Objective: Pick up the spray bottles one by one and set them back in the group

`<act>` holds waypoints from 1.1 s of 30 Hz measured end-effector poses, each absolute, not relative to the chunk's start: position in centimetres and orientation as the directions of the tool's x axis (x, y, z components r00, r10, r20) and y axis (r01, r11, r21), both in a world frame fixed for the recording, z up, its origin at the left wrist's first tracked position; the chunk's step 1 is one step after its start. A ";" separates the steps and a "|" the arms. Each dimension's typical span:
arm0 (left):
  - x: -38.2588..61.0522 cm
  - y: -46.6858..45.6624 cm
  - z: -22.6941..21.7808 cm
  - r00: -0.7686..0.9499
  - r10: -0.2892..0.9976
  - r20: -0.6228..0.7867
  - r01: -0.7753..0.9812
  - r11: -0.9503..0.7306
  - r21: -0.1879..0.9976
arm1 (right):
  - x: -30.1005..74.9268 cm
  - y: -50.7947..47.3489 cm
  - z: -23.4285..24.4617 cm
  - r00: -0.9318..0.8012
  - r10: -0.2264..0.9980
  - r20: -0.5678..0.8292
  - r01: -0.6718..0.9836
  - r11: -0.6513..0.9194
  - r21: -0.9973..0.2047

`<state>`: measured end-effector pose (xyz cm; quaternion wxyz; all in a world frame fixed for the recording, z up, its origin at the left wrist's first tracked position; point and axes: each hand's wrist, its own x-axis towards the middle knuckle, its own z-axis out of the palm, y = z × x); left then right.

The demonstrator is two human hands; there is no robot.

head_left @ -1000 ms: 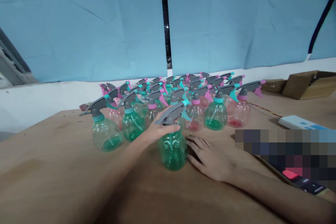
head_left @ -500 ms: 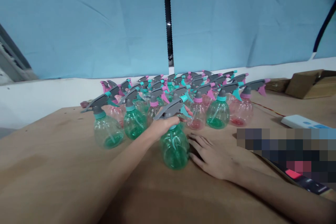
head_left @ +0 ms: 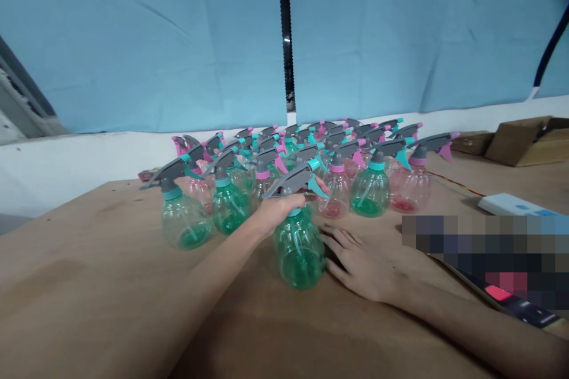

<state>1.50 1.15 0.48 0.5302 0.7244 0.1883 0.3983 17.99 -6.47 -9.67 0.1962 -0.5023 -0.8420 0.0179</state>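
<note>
My left hand (head_left: 284,208) is wrapped around the neck of a green spray bottle (head_left: 300,254), under its grey head with a turquoise trigger. The bottle stands in front of the others, and a little green liquid shows inside it. My right hand (head_left: 355,260) lies on the table just right of this bottle, fingers spread and pointing at its side; whether the fingertips touch it I cannot tell. Close behind stand a clear-green spray bottle (head_left: 185,222), a pink-collared bottle (head_left: 332,192) and another green spray bottle (head_left: 370,192).
Several more spray bottles with pink or turquoise triggers crowd the back of the wooden table (head_left: 102,284). At right are a white device (head_left: 511,204), a thin cable (head_left: 457,183), an open cardboard box (head_left: 518,142) and a partly pixelated dark object (head_left: 520,305). A blue curtain (head_left: 178,41) hangs behind.
The held bottle shifts very slightly within the view, its base a touch lower and right. Both hands stay nearly where they were; the whole view drifts a little.
</note>
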 end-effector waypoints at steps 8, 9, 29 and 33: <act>1.4 1.1 0.4 0.595 0.725 0.348 -0.128 -0.341 0.931 | 18.0 -6.4 -9.8 -0.415 0.848 0.331 0.831 0.501 -0.241; 1.4 1.1 0.5 0.593 0.725 0.349 -0.133 -0.340 0.931 | 18.0 -6.4 -9.8 -0.416 0.849 0.326 0.833 0.499 -0.238; 1.1 1.0 0.6 0.570 0.731 0.375 -0.138 -0.365 0.921 | 18.1 -6.4 -10.1 -0.417 0.845 0.334 0.833 0.502 -0.232; 1.0 1.0 0.7 0.550 0.752 0.364 -0.115 -0.363 0.925 | 18.0 -6.4 -10.1 -0.411 0.844 0.345 0.832 0.502 -0.236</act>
